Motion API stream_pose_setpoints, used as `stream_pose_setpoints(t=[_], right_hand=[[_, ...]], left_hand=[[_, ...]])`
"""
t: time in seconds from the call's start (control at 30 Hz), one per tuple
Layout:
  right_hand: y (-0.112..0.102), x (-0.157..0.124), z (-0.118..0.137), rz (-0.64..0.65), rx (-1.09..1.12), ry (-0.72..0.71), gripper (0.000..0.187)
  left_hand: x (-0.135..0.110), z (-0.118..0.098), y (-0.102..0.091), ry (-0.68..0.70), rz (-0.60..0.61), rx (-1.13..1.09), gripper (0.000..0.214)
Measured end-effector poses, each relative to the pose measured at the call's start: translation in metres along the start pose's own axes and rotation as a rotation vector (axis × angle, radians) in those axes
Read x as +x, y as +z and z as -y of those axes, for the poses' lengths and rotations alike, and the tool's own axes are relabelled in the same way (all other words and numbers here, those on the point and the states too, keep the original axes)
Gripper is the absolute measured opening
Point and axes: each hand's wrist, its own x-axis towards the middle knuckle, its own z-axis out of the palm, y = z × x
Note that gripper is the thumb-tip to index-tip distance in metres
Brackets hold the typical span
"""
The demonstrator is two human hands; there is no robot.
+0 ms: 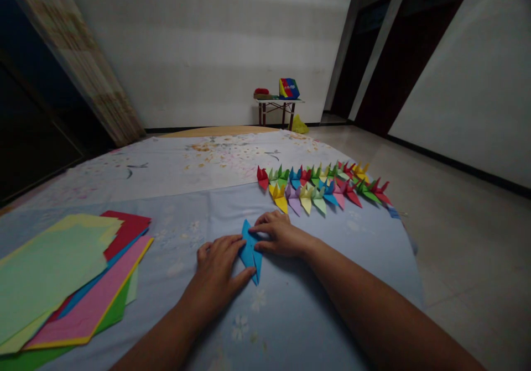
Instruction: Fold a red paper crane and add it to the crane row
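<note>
A blue origami paper (250, 252), folded into a narrow diamond with a slit at its lower end, lies flat on the tablecloth in front of me. My left hand (222, 263) holds it from the left, fingertips on its edge and thumb pressing near the lower points. From the other side, my right hand (279, 235) has its thumb and index finger on the paper's upper right edge, with the other fingers curled. Just beyond my right hand stand rows of folded paper cranes (306, 198) in several colours.
Loose coloured paper sheets (53, 271) are stacked at the left. A floral tablecloth (182, 166) covers the round table. Against the far wall, a small table (276, 102) carries a colourful box (289, 88) and a red item (261, 91). A yellow bag (299, 125) sits beside it.
</note>
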Motion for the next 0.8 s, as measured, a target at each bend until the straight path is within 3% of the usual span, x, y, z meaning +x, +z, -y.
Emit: stream_pose_setpoints(t=[0.3,0.8], right_hand=[[0.0026,0.0012,-0.0002,-0.015,-0.009,0.008,0.042],[0.0053,0.0028,-0.0022,-0.017,-0.013,0.008,0.043]], left_hand=[[-0.0013,0.0038,-0.0077,0.079,0.077,0.053,0.039],[-0.0014,0.0085,0.0008,0.068,0.124,0.119,0.044]])
